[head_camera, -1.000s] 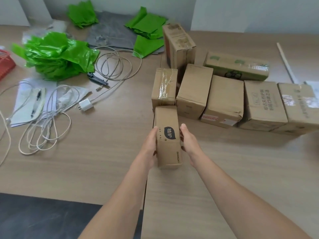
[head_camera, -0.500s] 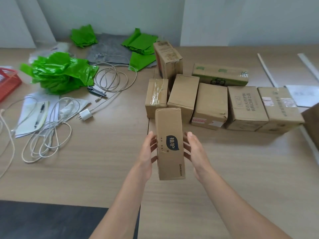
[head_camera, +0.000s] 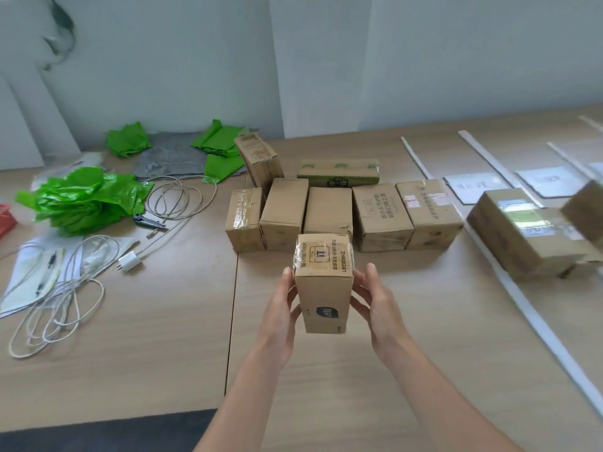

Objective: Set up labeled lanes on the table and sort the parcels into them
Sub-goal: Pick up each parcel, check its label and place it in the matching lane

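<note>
Parcel sorting is under way, and we are holding one parcel clear of the table between both hands. The left hand is cupping its left side and the right hand its right side, fingers lightly curved against the cardboard and gripping nothing else, though we cannot quite tell how far the fingertips are wrapping behind it. We are tipping it up on end with the taped, printed end uppermost, probably so that we can be reading the markings before choosing a lane. Its lower half is sitting between our palms and its top is rising above the fingertips, in front of the row of unsorted parcels lying side by side beyond. Off to the right, white strips are marking out lanes, label sheets are lying toward their far ends, and a sorted parcel is already resting just right of the nearest strip. We are judging that ours is heading that way.
</note>
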`<state>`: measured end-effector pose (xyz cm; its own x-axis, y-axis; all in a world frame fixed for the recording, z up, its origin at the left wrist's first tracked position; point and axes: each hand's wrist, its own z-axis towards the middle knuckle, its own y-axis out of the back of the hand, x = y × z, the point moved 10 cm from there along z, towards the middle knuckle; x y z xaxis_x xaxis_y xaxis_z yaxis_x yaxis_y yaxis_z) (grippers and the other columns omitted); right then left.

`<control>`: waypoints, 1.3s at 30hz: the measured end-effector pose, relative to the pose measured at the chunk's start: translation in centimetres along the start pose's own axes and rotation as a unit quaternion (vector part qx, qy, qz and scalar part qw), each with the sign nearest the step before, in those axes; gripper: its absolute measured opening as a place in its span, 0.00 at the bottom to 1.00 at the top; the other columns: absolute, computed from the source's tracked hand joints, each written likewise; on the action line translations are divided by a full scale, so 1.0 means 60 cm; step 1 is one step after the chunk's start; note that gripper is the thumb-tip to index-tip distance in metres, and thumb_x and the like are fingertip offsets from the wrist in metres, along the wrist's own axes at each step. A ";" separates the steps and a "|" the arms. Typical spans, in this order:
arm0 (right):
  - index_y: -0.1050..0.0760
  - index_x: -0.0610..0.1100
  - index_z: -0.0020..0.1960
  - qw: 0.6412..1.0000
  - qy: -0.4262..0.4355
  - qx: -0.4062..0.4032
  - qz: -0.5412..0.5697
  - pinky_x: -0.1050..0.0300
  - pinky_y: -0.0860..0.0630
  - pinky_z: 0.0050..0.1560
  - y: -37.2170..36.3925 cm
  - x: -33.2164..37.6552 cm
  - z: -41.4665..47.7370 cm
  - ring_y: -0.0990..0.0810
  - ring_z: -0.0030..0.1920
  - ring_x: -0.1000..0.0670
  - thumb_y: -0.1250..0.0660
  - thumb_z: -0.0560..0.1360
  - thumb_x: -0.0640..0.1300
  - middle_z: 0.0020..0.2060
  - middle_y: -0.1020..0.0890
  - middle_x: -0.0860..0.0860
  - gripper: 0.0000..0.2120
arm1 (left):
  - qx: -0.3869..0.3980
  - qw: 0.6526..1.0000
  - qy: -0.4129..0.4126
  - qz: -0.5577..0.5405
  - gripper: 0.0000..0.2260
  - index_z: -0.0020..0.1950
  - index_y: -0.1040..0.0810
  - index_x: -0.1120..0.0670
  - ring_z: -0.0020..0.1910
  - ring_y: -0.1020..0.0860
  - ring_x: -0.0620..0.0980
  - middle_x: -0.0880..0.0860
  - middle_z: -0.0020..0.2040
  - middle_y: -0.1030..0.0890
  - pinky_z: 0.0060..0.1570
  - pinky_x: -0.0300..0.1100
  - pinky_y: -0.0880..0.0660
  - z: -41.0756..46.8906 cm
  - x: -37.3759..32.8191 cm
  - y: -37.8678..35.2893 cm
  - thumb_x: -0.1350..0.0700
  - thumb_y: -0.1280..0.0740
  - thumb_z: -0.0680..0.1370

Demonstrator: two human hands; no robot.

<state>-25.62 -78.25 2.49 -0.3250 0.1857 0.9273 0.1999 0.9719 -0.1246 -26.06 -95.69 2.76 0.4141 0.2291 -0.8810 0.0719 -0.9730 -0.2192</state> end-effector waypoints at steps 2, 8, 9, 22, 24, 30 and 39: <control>0.15 0.51 0.62 1.000 0.005 -0.008 0.014 0.49 0.26 0.72 0.021 0.006 -0.008 0.17 0.62 0.58 0.52 0.89 0.58 0.57 0.12 0.57 0.27 | 0.003 1.000 -0.001 0.003 0.20 0.68 0.17 0.44 0.70 0.23 0.46 0.44 0.64 0.15 0.75 0.53 0.31 -0.006 0.002 -0.019 0.43 0.48 0.89; 0.15 0.49 0.61 0.999 0.020 -0.016 0.027 0.53 0.23 0.68 0.054 0.028 -0.027 0.15 0.57 0.60 0.51 0.89 0.55 0.54 0.11 0.57 0.25 | 0.001 1.000 0.003 0.008 0.19 0.66 0.17 0.46 0.64 0.19 0.47 0.45 0.59 0.13 0.73 0.51 0.27 -0.010 0.002 -0.039 0.40 0.42 0.87; 0.15 0.51 0.60 0.999 0.023 -0.016 0.022 0.53 0.24 0.68 0.058 0.030 -0.029 0.16 0.58 0.60 0.51 0.89 0.55 0.54 0.11 0.59 0.25 | 0.000 1.000 0.004 0.006 0.19 0.66 0.17 0.47 0.64 0.18 0.47 0.45 0.57 0.12 0.71 0.50 0.26 -0.010 0.001 -0.040 0.41 0.42 0.86; 0.15 0.53 0.61 1.000 0.005 0.001 0.002 0.49 0.24 0.70 0.094 0.022 -0.037 0.17 0.64 0.53 0.44 0.87 0.58 0.58 0.12 0.55 0.19 | 0.023 0.999 0.009 -0.023 0.27 0.65 0.16 0.48 0.70 0.23 0.65 0.58 0.65 0.16 0.73 0.68 0.29 0.003 0.034 -0.053 0.31 0.43 0.82; 0.16 0.53 0.59 1.000 0.005 -0.001 0.002 0.52 0.23 0.67 0.097 0.020 -0.037 0.16 0.63 0.54 0.45 0.88 0.57 0.57 0.12 0.55 0.20 | 0.014 0.999 0.013 -0.028 0.24 0.59 0.14 0.45 0.70 0.23 0.64 0.56 0.65 0.15 0.74 0.70 0.32 0.003 0.038 -0.053 0.33 0.43 0.83; 0.18 0.49 0.68 1.000 -0.012 0.004 0.013 0.56 0.24 0.68 0.100 0.006 -0.035 0.17 0.65 0.56 0.47 0.88 0.58 0.61 0.13 0.56 0.23 | 0.005 0.999 0.011 -0.041 0.23 0.59 0.17 0.55 0.63 0.20 0.53 0.61 0.67 0.17 0.71 0.55 0.29 0.006 0.035 -0.066 0.40 0.43 0.86; 0.15 0.52 0.57 0.999 0.008 0.004 0.039 0.55 0.27 0.71 0.103 0.017 -0.056 0.16 0.61 0.60 0.47 0.89 0.54 0.57 0.12 0.58 0.21 | 0.056 0.998 -0.001 -0.039 0.20 0.66 0.17 0.50 0.67 0.19 0.45 0.49 0.64 0.14 0.68 0.46 0.26 -0.028 0.031 -0.113 0.45 0.45 0.88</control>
<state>-21.62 -72.52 3.87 -0.2928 0.2593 0.9204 0.2177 0.9553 -0.1998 -24.27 -88.72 3.33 0.4102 0.3042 -0.8598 0.0025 -0.9431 -0.3325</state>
